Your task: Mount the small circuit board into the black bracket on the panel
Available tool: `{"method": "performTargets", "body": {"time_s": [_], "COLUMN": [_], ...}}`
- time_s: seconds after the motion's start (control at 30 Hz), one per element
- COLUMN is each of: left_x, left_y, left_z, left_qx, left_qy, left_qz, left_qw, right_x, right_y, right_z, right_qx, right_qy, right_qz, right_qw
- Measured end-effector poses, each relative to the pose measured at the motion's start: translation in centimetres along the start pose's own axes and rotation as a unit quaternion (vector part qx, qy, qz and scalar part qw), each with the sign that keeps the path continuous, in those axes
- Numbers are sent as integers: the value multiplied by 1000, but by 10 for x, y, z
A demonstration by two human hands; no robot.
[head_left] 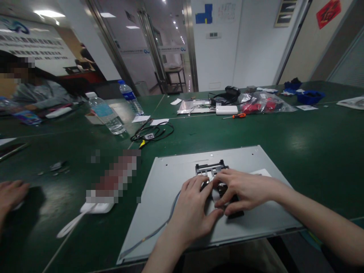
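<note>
L hand (196, 203) and R hand (244, 189), fingers half-curled, meet at the blk bracket (210, 165), approx. centre of the white panel (153, 197) on the surface (313, 159); can't tell if they grip. Bracket's placed, grey cable (145, 239) laid out; prob. midway, fastening unclear. Screwdriver (239, 116) untouched.

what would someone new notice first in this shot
Probably the large pale panel at the near edge of the green table, where the person's left hand and right hand meet over a dark frame. Then the red wall decoration at the upper right may stand out, along with the orange-handled screwdriver lying farther back on the table, beyond the panel.
</note>
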State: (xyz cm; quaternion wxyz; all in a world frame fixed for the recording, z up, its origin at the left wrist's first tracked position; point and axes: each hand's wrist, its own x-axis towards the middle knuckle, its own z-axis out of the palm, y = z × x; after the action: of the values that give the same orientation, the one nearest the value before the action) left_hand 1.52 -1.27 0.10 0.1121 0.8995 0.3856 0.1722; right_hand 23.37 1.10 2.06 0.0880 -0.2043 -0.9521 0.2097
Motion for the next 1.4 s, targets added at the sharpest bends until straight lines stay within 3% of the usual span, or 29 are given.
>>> {"method": "performTargets", "body": {"time_s": [0.83,1.17,1.4], "left_x": [2,1,1], "left_y": [-4,-3,-4], "left_z": [2,0,3], "left_qx": [-12,-2,9], "left_qy": [31,12,5], "left_qz": [14,3,-8], "left_qw": [999,1000,1000], "right_x": [2,2,4], "right_y": [0,7,9], "right_z": [-1,0,7], "right_qx": [3,32,22], "right_qy": [7,115,129], "right_qz": [0,64,77], "right_qw": [1000,991,988]}}
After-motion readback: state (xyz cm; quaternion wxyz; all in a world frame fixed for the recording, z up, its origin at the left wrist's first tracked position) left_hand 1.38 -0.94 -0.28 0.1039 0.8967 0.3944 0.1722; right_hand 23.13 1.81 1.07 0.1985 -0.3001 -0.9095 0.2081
